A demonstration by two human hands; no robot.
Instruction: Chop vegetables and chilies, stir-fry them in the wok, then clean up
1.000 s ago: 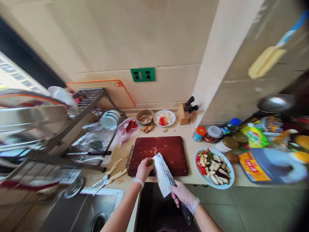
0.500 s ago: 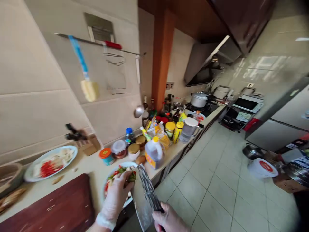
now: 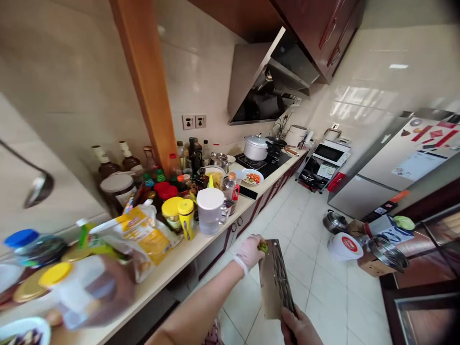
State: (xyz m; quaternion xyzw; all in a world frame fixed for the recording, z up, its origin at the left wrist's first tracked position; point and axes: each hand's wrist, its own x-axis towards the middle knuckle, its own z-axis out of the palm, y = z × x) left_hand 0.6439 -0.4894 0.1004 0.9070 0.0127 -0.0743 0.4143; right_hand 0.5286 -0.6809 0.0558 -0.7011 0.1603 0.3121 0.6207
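Note:
My right hand (image 3: 300, 328), gloved, is closed around the handle of a broad cleaver (image 3: 270, 287). The blade is held over the floor, clear of the counter. At the blade's far end is my left hand (image 3: 250, 253), also in a thin glove. Its fingers are pinched on some green pepper pieces (image 3: 263, 247), partly hidden by the fingers and close against the blade. A plate (image 3: 46, 330) with cut food is cropped at the lower left corner, away from both hands.
Along the counter (image 3: 172, 268) stand a water jug (image 3: 210, 211), a yellow bag (image 3: 143, 235), a blurred oil jug (image 3: 89, 292) and bottles. Farther off are a plate of diced vegetables (image 3: 252, 177) and a pot (image 3: 256, 147) on the stove. A white bucket (image 3: 343, 247) stands on the floor.
The view has swung right. Both hands and the cleaver have left the plate of cut peppers and now hang over the floor beside the counter. The left hand has pepper pieces in its fingers.

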